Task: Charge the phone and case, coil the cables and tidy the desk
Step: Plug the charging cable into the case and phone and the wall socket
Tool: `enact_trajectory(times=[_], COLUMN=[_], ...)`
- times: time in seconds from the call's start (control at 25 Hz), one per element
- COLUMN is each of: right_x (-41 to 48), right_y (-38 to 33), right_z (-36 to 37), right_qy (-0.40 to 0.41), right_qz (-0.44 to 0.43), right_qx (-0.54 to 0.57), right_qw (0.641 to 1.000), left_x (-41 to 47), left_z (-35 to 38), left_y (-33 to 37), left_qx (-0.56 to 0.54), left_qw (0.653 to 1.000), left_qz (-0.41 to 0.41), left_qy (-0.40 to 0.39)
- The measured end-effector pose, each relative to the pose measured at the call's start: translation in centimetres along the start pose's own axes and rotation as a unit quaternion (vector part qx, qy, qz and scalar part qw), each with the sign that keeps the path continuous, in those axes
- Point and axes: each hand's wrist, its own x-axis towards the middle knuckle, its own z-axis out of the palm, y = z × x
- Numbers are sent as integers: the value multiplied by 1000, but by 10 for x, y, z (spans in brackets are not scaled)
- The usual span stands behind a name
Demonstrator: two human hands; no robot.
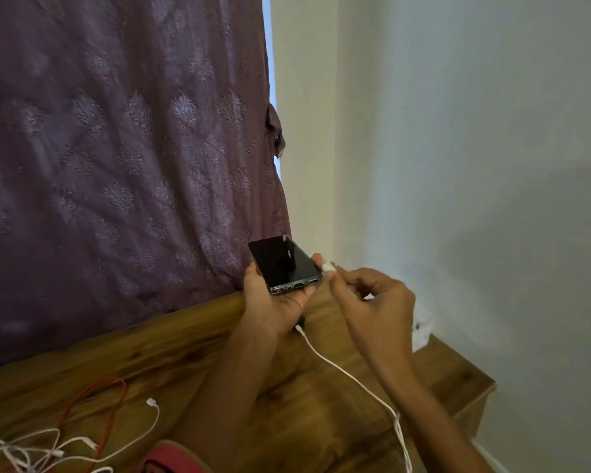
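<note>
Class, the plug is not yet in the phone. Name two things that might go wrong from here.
The white plug, pinched by the right hand, sits beside a corner of the phone, not at its port; pushing now may miss. The white cable under the right forearm might snag.

Room corner, wooden desk [191,353]
A purple patterned curtain [116,148] hangs behind it (daylight [267,29] slips past its edge); pale wall [475,131] on the right.
</note>
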Motion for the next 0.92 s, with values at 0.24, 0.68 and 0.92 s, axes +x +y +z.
enact_trajectory(times=[0.24,0.68,0.92], right_x=[16,29,41], right_y=[6,16,17], right_z=[70,132,139], right_qy=[-47,-46,-70], right_qz=[-10,-22,18], right_qx=[-59,-121,-135], right_qw=[997,991,988], left_x=[35,69,86], left_z=[0,-9,-13], left_y=[57,97,97], left_qx=[7,11,50], left_qw=[1000,1000,999], left_qz=[15,-16,-7], left_qy=[2,-11,3])
